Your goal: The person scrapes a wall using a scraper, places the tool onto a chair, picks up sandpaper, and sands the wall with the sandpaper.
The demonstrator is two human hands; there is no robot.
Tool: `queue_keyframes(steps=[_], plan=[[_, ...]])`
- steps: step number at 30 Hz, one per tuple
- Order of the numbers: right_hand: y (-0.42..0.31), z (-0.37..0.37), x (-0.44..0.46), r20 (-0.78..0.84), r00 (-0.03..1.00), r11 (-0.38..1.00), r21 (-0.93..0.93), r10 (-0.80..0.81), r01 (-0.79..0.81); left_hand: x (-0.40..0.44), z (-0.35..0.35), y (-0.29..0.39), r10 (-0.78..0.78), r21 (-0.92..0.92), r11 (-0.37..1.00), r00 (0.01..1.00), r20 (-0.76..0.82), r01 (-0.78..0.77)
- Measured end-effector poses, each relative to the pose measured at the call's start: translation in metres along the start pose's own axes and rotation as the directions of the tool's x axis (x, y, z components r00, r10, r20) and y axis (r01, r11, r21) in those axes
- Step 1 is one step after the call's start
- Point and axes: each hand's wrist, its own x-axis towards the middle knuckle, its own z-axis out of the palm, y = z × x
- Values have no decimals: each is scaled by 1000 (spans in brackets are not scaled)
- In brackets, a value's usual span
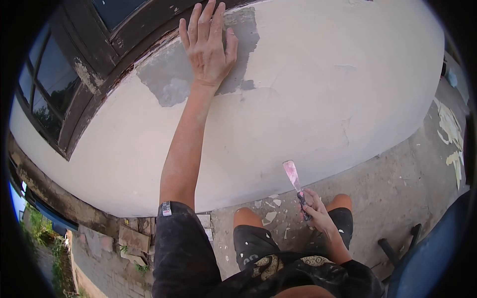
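- Stretching the left hand (207, 57) up the pale wall (308, 94), palm toward it, fingers (204, 24) spreading over the grey patch (166, 79); grasping nothing there.
- Bending the right hand (316, 206) low, between the knees (246, 217); clasping the scraper (298, 188) by its handle (302, 199).
- Holding the scraper well below the patch, pointing its blade (291, 172) up toward the wall.
- Counting two hands, one scraper, one large grey patch, and several paint flakes (271, 217), lying too scattered on the floor (387, 179) to number.

Smooth matt painted wall (308, 109), bare cement-like patch (166, 77), flaking wooden window frame (79, 39), smeared metal scraper blade (291, 174)
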Motion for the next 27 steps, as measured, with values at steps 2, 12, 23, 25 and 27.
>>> queue_keyframes(steps=[2, 12, 23, 25, 27], plan=[[-25, 20, 4, -15, 981, 920, -349, -195, 178, 1, -5, -2, -45, -21, 999, 998, -33, 44], [-242, 146, 78, 355, 410, -65, -817, -840, 573, -5, -1, 2, -94, -1, 996, 994, -57, 94], [-279, 178, 107, 465, 238, -323, -827, -853, 460, -8, 1, -1, -130, -36, 991, 987, -94, 127], [-278, 181, 108, 454, 267, -313, -843, -850, 437, -8, 2, -2, -140, -38, 990, 985, -100, 137], [-273, 179, 104, 456, 268, -327, -851, -849, 411, -8, 1, -1, -143, -41, 989, 986, -90, 140]])
